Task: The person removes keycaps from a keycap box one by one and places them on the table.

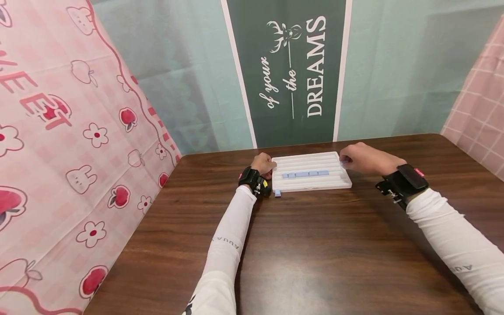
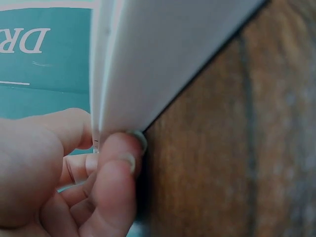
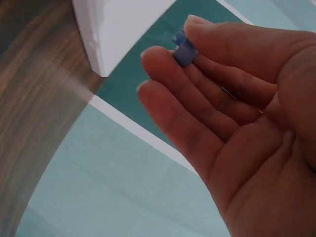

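A white ridged tray [image 1: 311,183] lies near the table's back edge, with a row of blue keycaps [image 1: 302,174] along one of its ridges. My left hand [image 1: 263,163] grips the tray's left end. In the left wrist view, the thumb is on one side of the white wall and curled fingers [image 2: 117,190] are on the other. Beyond the tray's right end, my right hand [image 1: 366,157] pinches a small blue keycap [image 3: 185,52] between thumb and fingertips, a little apart from the tray's corner [image 3: 101,66]. Another blue keycap [image 1: 278,193] sits by the tray's front left corner.
The brown wooden table [image 1: 315,253] extends toward me from the tray. Behind it hangs a green cloth [image 1: 291,131] with white lettering. A pink patterned cloth [image 1: 110,166] borders the left side, and a pink checked cloth [image 1: 478,105] hangs at right.
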The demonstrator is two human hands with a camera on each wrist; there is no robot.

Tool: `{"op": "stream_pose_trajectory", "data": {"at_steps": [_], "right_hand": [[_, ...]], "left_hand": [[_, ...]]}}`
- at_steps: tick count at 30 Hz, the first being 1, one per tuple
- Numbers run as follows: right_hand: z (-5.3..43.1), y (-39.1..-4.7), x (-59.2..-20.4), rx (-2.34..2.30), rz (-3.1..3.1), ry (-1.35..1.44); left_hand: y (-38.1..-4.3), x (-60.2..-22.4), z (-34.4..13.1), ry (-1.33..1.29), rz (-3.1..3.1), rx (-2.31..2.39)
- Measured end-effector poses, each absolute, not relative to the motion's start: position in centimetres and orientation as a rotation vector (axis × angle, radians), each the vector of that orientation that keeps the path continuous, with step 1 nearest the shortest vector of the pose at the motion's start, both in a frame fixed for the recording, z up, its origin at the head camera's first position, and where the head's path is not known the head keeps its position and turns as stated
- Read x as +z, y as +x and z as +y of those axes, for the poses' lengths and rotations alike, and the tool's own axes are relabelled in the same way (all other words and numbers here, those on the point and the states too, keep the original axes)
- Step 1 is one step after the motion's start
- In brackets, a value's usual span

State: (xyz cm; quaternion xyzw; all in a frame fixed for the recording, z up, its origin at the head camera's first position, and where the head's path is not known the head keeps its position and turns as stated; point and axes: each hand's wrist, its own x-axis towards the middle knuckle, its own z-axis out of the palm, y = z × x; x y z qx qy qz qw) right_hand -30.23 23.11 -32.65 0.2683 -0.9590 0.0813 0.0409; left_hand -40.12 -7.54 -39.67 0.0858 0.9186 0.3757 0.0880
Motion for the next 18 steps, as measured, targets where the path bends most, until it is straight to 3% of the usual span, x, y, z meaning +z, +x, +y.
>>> {"op": "stream_pose_trajectory", "data": {"at_steps": [18], "right_hand": [[22.9, -26.1, -27.5, 0.202, -2.894, 0.777]], "left_hand": [[-39.4, -39.4, -7.5, 0.290, 2.763, 1.146]]}}
